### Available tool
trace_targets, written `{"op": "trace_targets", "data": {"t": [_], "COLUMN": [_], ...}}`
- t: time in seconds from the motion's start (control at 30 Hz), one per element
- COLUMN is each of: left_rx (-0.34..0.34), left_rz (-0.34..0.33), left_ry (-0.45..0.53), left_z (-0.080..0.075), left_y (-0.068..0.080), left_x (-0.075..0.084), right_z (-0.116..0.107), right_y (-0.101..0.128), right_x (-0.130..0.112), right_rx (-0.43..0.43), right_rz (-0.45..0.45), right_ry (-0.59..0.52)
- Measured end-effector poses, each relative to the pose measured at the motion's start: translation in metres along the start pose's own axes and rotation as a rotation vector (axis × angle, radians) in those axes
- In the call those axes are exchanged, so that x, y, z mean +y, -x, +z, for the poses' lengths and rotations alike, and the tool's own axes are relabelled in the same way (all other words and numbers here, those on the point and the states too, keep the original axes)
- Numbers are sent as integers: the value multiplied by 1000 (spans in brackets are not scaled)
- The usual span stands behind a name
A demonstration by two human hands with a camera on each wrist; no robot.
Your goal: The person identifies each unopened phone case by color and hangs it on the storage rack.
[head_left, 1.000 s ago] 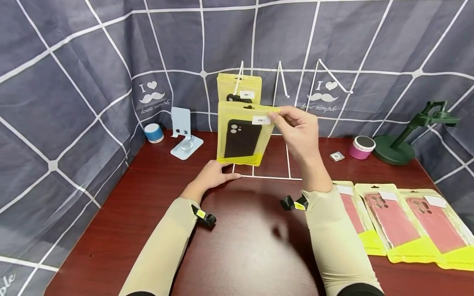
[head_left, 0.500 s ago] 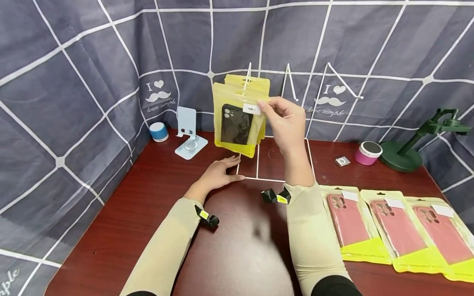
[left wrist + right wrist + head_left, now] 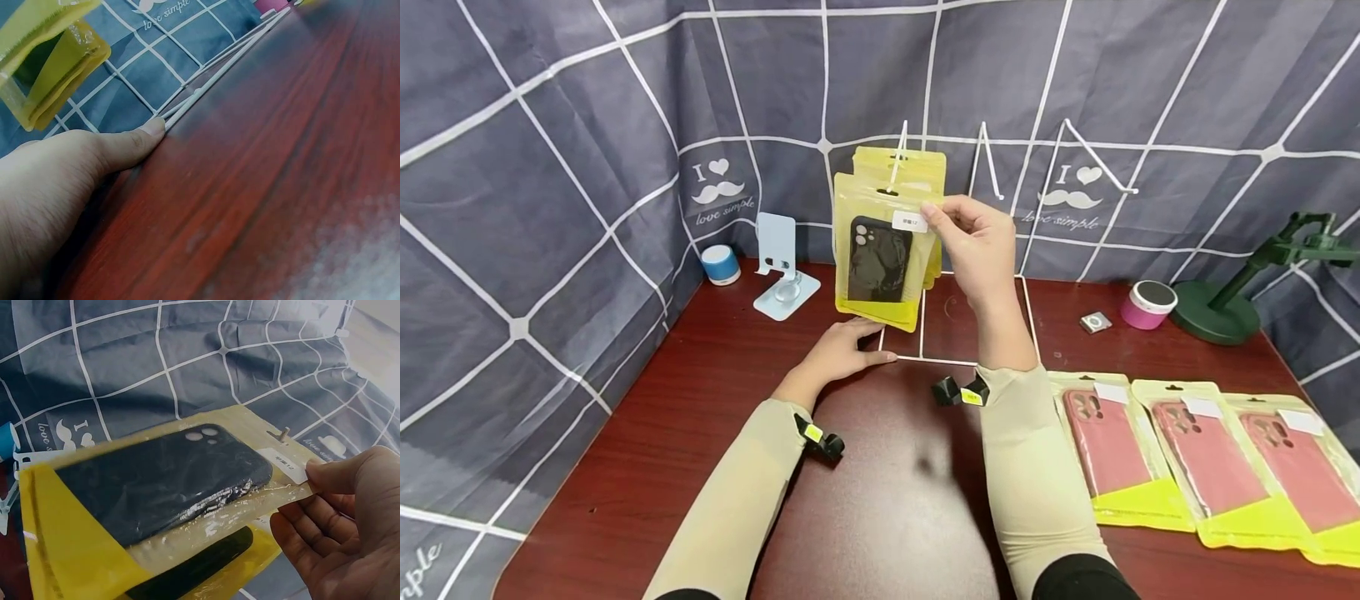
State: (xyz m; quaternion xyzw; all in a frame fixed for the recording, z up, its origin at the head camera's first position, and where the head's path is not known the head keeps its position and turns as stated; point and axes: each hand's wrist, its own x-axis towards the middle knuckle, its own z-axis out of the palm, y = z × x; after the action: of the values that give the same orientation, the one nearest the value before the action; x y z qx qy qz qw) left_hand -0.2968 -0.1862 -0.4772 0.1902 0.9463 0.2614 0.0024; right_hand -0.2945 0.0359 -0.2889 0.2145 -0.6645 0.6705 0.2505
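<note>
three red cases (image 3: 1195, 454), two black cases (image 3: 880, 258)

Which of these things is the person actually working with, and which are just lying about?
In use:
right hand pinching black phone case packet
left hand pressing white wire rack
hung packet

Lying about:
pink case packets
blue phone stand
green stand

In the head view the front yellow plastic pouch with a black phone case (image 3: 880, 258) hides most of the second yellow pouch (image 3: 917, 162) hanging behind it, and the print on its small white label (image 3: 909, 222) is too small to read. The rightmost pink phone case in a yellow pouch (image 3: 1311, 471) on the dark red wooden bench (image 3: 700, 417) is cut off by the picture's edge. In the left wrist view the near bench surface is blurred, and the left hand (image 3: 56, 187) runs off the frame's edge.
</note>
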Motion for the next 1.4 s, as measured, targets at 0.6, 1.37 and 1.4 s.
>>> {"op": "trace_targets", "data": {"t": [0.6,1.37,1.4], "left_rx": [18,31,36], "left_rz": [56,61,64], "left_ry": [21,9,8], "left_z": [-2,1,1], "left_y": [1,-2,-2], "left_x": [0,-2,-2], "right_z": [3,10,10], "right_y": [1,2,2], "right_x": [20,38,37], "right_rx": [-104,-25,-14], "right_rz": [160,243,241], "right_ry": [49,174,177]}}
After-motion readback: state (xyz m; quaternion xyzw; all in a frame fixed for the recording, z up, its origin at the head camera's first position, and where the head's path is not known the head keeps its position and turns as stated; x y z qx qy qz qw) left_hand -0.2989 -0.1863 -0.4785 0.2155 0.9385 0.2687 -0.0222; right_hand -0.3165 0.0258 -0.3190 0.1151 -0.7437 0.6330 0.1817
